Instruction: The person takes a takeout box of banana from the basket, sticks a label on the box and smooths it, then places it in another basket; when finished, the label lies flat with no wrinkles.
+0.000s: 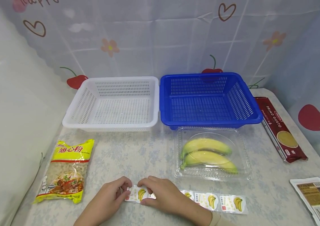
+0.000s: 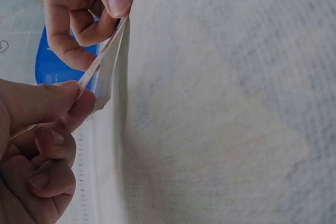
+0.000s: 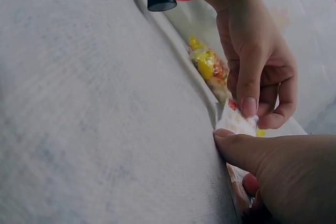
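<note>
A strip of white banana-print labels (image 1: 211, 201) lies along the front of the table. My left hand (image 1: 107, 197) pinches its left end between thumb and fingers. My right hand (image 1: 165, 196) grips the strip a little further right, partly covering one label. In the left wrist view, the strip (image 2: 100, 61) is seen edge-on, lifted at a slant between both hands. The right wrist view shows the left thumb pressed on the label (image 3: 236, 121), with the right thumb close by. Behind the strip sits a clear plastic box (image 1: 246, 166) holding two bananas (image 1: 208, 157).
A white basket (image 1: 110, 125) and a blue basket (image 1: 210, 122) stand side by side at the back. At left lies a yellow pasta bag (image 1: 65, 172). On the right are a red spaghetti pack (image 1: 281, 128) and a flat white-edged pouch (image 1: 318, 201).
</note>
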{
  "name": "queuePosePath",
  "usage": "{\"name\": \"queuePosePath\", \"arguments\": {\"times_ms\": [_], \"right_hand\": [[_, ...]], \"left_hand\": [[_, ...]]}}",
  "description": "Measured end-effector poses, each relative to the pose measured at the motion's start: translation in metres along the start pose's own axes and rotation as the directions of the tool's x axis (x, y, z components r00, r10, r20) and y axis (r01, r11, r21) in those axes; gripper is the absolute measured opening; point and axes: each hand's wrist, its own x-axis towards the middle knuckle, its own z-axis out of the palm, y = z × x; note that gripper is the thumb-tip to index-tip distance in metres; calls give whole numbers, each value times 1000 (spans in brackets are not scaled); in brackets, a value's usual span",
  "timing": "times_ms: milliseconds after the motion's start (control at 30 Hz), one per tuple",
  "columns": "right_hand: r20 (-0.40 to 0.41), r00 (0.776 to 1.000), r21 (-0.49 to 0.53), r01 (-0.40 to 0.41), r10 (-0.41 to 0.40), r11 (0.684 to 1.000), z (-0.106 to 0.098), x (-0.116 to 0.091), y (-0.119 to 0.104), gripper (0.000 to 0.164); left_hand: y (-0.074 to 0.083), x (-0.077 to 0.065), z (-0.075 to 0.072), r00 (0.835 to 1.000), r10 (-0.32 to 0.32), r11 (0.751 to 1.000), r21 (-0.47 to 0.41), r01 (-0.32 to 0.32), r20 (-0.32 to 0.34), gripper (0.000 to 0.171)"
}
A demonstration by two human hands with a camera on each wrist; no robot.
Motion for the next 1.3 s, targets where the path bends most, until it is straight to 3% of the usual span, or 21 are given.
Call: {"name": "queuePosePath", "arguments": {"times_ms": [400,567,767,967,1100,1200,1300], "right_hand": [[-21,1000,-57,2,-3,998,2,0,-4,48],[-96,995,-52,34,-39,998,1,-1,-6,46],[-157,985,52,75,-66,996,-2,-1,-7,47],[-210,976,192,102,-61,976,-11,-3,-12,46],[-286,953,292,188,-102,938,-24,-5,-19,34],[-348,927,276,242,-138,930,-37,-7,-22,25],[-376,918,251,234,-128,939,-50,-11,-24,23]], "left_hand": [[2,-11,-17,991,-87,996,-8,86,-99,14],[4,-16,-25,985,-54,997,-56,46,-161,16],[10,-18,-30,981,-19,993,-119,-5,-193,12],[19,-16,-32,980,25,975,-210,-67,-196,9],[28,-12,-33,987,-3,956,-290,-43,-158,9],[36,-7,-32,990,-11,949,-313,-33,-138,11],[45,0,-29,991,0,951,-306,-42,-137,11]]}}
